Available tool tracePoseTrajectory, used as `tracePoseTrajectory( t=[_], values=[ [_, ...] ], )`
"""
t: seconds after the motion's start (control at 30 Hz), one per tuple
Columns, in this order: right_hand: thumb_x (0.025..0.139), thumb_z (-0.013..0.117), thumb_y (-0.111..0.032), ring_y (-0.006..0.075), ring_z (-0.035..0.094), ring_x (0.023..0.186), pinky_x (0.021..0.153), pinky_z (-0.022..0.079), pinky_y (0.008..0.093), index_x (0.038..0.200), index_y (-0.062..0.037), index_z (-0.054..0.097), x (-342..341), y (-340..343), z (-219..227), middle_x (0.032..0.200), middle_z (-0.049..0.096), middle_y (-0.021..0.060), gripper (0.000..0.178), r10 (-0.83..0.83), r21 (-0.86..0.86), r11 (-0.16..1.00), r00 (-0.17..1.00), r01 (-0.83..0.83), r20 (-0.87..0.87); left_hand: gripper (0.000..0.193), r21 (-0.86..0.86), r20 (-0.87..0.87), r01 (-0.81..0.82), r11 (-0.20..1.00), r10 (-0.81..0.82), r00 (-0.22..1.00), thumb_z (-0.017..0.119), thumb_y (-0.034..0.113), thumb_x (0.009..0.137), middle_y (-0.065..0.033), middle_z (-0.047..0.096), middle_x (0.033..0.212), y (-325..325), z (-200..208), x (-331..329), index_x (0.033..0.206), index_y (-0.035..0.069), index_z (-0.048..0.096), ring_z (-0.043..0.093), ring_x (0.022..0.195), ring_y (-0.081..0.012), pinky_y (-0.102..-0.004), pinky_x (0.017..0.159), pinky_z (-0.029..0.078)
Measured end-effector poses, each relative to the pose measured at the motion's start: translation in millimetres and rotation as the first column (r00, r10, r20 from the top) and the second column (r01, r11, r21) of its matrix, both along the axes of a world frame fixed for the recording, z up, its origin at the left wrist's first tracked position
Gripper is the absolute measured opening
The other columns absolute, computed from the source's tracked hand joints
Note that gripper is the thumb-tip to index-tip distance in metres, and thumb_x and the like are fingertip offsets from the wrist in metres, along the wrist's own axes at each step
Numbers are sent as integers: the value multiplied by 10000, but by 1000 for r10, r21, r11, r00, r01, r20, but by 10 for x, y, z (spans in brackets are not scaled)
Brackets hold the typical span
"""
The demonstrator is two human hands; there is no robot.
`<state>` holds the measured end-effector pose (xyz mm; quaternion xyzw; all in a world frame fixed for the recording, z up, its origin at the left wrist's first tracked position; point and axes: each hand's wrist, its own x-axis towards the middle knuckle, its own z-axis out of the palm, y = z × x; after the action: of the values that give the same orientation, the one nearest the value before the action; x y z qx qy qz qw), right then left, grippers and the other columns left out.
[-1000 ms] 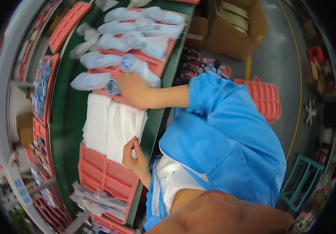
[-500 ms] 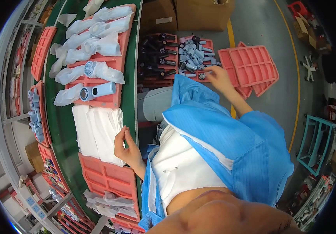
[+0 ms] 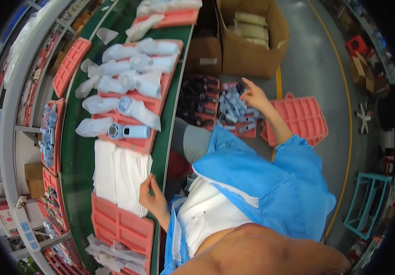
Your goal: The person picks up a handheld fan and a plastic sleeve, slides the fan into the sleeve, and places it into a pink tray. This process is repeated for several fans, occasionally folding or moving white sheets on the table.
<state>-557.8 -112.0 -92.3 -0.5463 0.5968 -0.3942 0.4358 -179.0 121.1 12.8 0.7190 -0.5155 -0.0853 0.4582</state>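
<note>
- Just moved right hand (image 3: 255, 97), fingers relaxed, seemingly empty, off salmon-red plastic bench tray (image 3: 138, 145) to right edge of salmon-red plastic parts tray (image 3: 248, 134).
- Thus leaves ring-headed light-blue plastic device (image 3: 135, 132) unwrapped along bench tray's lower edge.
- Curls left hand (image 3: 155, 199), apparently empty, beside flat white stack (image 3: 115, 174).

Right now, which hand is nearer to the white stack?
Left: the left hand is at the edge of the white stack; the right hand is farther off, by the light-blue parts.

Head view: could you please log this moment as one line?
left hand: curled, beside white sheets | right hand: at light-blue parts, contact unclear | green bench: light-blue devices, mostly bagged, on pink tray
</note>
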Motion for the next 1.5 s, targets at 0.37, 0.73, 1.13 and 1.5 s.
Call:
tracePoseTrajectory(
  t=[0.37, 0.73, 1.13, 1.5],
  values=[
    [817, 565, -68, 117, 557, 520, 457, 460, 251, 1479, -136, 191, 320, -1974, 659, 720, 661, 81, 764, 109, 239, 968, 983, -71, -149, 127, 43, -96, -87, 995, 91, 991, 580, 11, 877, -112, 667, 835, -46, -24, -106, 967, -30, 660, 609, 723, -152, -254, 687, 479],
    [835, 621, -154, 113, 579, 607, 544, 472, 249, 1225, -30, 533, 231, -1996, 757, 791, 667, 66, 418, 217, 24, 976, 964, -216, -153, 116, 73, -119, -164, 984, 172, 978, 588, 0, 864, -116, 665, 823, -11, 16, -38, 950, -30, 661, 602, 707, -160, -259, 676, 475],
    [804, 563, -262, 349, 632, 936, 813, 506, 431, 959, -77, 696, 1743, -4411, 1473, 986, 671, 164, 276, -248, -442, 853, 531, -276, -810, 296, 286, 273, -183, 941, 103, 957, 552, 64, 872, -170, 557, 1185, -283, 306, 567, 1164, 24, 586, 520, 1091, -324, -425, 952, 382],
    [785, 592, -206, 376, 592, 1020, 886, 473, 452, 1140, -189, 623, 1378, -5744, 1088, 1088, 626, 200, 356, -300, -352, 832, 185, -429, -936, 441, 656, 377, -98, 748, -213, 901, 488, 306, 894, -188, 365, 1430, -297, -221, 863, 1301, 137, 507, 274, 1345, -428, -588, 1091, 140]
  ],
)
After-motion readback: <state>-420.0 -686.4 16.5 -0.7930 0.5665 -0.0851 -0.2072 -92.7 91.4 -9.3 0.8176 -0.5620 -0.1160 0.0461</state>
